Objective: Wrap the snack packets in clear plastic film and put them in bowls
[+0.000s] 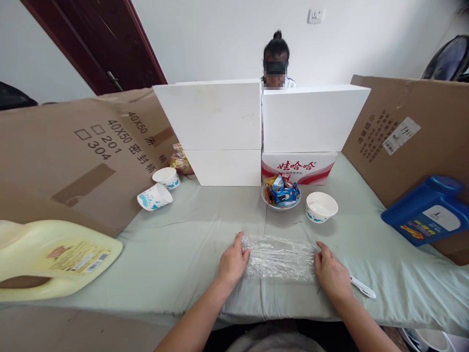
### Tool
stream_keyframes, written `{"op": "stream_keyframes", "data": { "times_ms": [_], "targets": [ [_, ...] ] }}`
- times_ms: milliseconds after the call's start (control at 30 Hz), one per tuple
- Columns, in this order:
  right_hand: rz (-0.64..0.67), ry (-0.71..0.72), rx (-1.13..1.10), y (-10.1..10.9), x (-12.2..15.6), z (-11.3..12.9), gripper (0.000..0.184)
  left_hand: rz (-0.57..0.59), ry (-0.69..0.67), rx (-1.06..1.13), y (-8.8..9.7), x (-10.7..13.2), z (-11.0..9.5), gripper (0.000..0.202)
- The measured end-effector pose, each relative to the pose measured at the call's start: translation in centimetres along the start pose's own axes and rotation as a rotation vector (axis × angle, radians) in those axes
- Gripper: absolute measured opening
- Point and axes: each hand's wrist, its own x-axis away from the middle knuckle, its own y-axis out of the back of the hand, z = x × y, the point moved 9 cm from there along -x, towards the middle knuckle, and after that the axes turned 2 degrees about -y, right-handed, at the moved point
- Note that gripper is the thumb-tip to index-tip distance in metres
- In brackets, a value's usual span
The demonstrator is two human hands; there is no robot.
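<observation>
A crinkled piece of clear plastic film [280, 257] lies stretched lengthwise near the table's front edge. At its left end, my left hand [234, 261] pinches the film between thumb and fingers. The opposite end is gripped by my right hand [331, 274], its fingertips partly hidden. Beside the right wrist lies a slim white-handled tool [362, 287]; the hand covers its other end, so its kind does not show. Beyond the film stand a bowl of wrapped candies [281, 193] and a white paper bowl [321, 207] with a blue pattern.
White boxes [220, 120] form a wall across the back; a person [277, 61] sits behind it. Cardboard panels [88, 161] flank both sides. Paper bowls [154, 197] and a yellow jug [62, 256] are at left. A blue bottle [425, 210] leans at right.
</observation>
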Motion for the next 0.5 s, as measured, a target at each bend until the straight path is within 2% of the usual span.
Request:
{"op": "stream_keyframes", "data": {
  "times_ms": [100, 167, 200, 233, 300, 367, 433, 500],
  "targets": [
    [-0.018, 0.019, -0.027, 0.4, -0.2, 0.2, 0.034, -0.113, -0.096, -0.087, 1.6, 0.6, -1.6, 0.05],
    [-0.016, 0.041, -0.048, 0.4, -0.2, 0.8, 0.033, -0.214, -0.226, -0.123, 2.5, 1.2, -3.9, 0.039],
    [-0.014, 0.058, -0.056, 0.4, -0.1, 1.2, 0.033, -0.221, -0.313, -0.114, 2.3, 1.6, -5.2, 0.035],
    [-0.01, 0.077, -0.062, 0.3, 0.0, 1.6, 0.033, -0.189, -0.417, -0.09, 1.7, 1.9, -6.7, 0.034],
    [-0.005, 0.106, -0.071, 0.1, 0.0, 2.0, 0.033, -0.052, -0.634, -0.046, -0.6, 2.6, -9.5, 0.037],
    [-0.011, 0.097, -0.075, 0.1, -0.4, 1.3, 0.034, 0.077, -0.77, -0.045, -3.1, 3.2, -10.9, 0.054],
    [-0.033, 0.037, -0.071, 0.5, -1.1, -0.6, 0.035, 0.135, -0.8, -0.071, -4.7, 3.2, -10.9, 0.068],
    [-0.056, -0.024, -0.065, 1.2, -2.0, -2.7, 0.035, 0.145, -0.794, -0.086, -5.5, 3.1, -10.4, 0.071]
  ]
}}
